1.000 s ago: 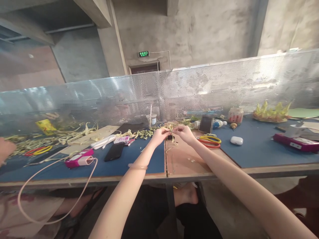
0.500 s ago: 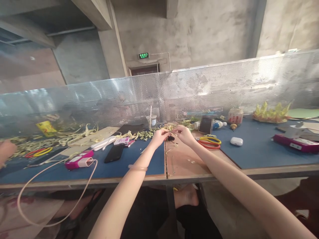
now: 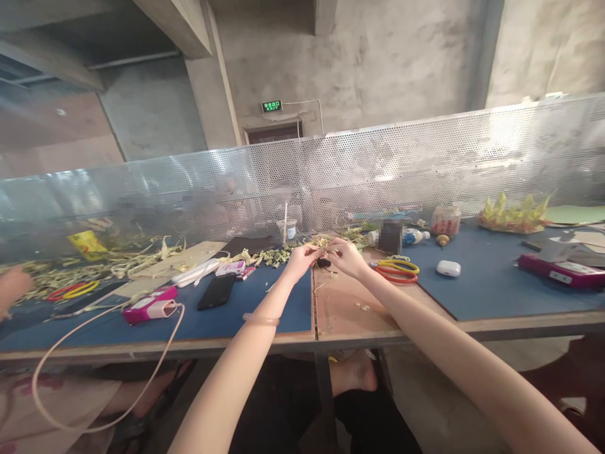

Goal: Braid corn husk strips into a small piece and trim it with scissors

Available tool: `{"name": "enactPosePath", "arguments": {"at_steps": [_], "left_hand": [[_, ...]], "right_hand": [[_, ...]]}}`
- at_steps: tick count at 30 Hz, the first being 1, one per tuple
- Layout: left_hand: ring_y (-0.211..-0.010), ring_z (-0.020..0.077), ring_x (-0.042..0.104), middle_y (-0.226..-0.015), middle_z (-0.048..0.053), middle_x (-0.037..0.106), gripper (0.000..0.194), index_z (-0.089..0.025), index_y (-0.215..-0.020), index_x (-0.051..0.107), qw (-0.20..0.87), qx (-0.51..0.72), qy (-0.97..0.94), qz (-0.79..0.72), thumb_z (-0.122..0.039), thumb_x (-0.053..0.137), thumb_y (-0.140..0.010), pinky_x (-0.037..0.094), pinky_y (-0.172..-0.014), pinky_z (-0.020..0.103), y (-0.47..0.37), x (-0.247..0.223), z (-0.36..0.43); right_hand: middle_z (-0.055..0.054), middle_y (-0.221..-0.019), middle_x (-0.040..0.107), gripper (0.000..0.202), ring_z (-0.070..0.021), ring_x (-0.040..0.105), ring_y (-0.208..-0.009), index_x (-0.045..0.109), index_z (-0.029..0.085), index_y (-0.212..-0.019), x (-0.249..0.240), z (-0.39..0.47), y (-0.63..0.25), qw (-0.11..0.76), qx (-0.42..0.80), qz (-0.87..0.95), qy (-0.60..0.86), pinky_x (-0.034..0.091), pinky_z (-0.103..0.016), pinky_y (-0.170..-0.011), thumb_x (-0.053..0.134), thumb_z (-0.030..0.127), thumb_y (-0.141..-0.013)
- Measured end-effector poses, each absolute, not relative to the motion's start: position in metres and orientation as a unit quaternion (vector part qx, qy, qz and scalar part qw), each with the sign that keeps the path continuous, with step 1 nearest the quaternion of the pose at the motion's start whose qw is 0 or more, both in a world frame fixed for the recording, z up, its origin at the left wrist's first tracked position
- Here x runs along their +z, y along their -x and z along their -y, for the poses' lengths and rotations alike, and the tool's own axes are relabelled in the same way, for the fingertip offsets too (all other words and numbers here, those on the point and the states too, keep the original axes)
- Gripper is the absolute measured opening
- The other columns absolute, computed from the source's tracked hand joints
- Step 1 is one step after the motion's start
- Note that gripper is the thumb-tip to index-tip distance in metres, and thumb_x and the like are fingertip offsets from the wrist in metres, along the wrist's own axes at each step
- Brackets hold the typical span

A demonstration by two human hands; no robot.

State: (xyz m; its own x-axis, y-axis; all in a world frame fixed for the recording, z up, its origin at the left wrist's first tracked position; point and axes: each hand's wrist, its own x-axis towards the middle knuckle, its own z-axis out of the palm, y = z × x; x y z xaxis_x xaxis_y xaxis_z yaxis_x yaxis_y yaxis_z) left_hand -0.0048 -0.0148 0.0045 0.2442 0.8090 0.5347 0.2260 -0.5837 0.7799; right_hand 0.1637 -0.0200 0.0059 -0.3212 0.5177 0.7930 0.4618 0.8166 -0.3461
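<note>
My left hand (image 3: 302, 262) and my right hand (image 3: 346, 257) meet over the wooden strip (image 3: 350, 302) between two blue mats. Both have their fingers pinched around something small and pale that is too tiny to make out. Beyond them lies a heap of thin yellow-green stems (image 3: 352, 234). A small black object (image 3: 323, 262) sits just below my fingertips. Red and yellow-handled scissors (image 3: 397, 271) rest to the right of my right hand. Green cut pieces (image 3: 275, 256) are piled left of my left hand.
A black phone (image 3: 216, 291), a magenta device (image 3: 150, 306) with a looping cable and a cup with a straw (image 3: 286, 229) stand left. Right are a white earphone case (image 3: 448, 268), a jar (image 3: 445, 221) and a bottle (image 3: 416, 236). Another person's hand (image 3: 13, 290) shows far left.
My right hand has shifted very slightly left, closer to my left hand. My left hand stays in nearly the same place.
</note>
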Motion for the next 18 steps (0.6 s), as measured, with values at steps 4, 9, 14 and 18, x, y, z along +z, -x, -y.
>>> {"name": "enactPosePath", "arguments": {"at_steps": [4, 9, 14, 18], "left_hand": [[-0.047, 0.0087, 0.043, -0.066, 0.003, 0.064, 0.034, -0.013, -0.081, 0.068, 0.307, 0.513, -0.721, -0.350, -0.044, 0.064, -0.070, 0.033, -0.048, 0.023, 0.004, 0.004, 0.015], [-0.052, 0.0096, 0.047, -0.071, 0.004, 0.065, 0.035, -0.013, -0.089, 0.067, 0.342, 0.530, -0.695, -0.345, -0.043, 0.063, -0.071, 0.033, -0.048, 0.022, 0.000, 0.006, 0.019], [-0.057, 0.0100, 0.050, -0.069, 0.004, 0.063, 0.028, -0.013, -0.084, 0.066, 0.376, 0.543, -0.677, -0.326, -0.038, 0.063, -0.071, 0.034, -0.048, 0.021, -0.001, 0.008, 0.020], [-0.055, 0.0080, 0.049, -0.069, 0.002, 0.061, 0.028, -0.013, -0.083, 0.065, 0.403, 0.550, -0.666, -0.303, -0.038, 0.064, -0.070, 0.034, -0.048, 0.020, 0.000, 0.008, 0.021]], "right_hand": [[-0.002, -0.082, 0.060, 0.020, -0.0114, 0.054, -0.071, 0.063, 0.014, -0.077, 0.005, 0.020, -0.164, 0.494, 0.029, 0.813, 0.307, 0.044, -0.028, -0.068, 0.053, 0.030, -0.084], [-0.004, -0.085, 0.059, 0.031, -0.0127, 0.054, -0.074, 0.062, 0.015, -0.071, 0.004, 0.020, -0.162, 0.511, 0.031, 0.794, 0.328, 0.043, -0.030, -0.070, 0.047, 0.038, -0.087], [-0.006, -0.083, 0.058, 0.033, -0.0139, 0.053, -0.075, 0.064, 0.016, -0.071, 0.005, 0.021, -0.157, 0.548, 0.060, 0.769, 0.324, 0.042, -0.029, -0.071, 0.049, 0.041, -0.084], [-0.002, -0.080, 0.055, 0.029, -0.0128, 0.051, -0.071, 0.061, 0.016, -0.078, 0.006, 0.019, -0.152, 0.584, 0.103, 0.730, 0.340, 0.042, -0.029, -0.069, 0.054, 0.044, -0.081]]}}
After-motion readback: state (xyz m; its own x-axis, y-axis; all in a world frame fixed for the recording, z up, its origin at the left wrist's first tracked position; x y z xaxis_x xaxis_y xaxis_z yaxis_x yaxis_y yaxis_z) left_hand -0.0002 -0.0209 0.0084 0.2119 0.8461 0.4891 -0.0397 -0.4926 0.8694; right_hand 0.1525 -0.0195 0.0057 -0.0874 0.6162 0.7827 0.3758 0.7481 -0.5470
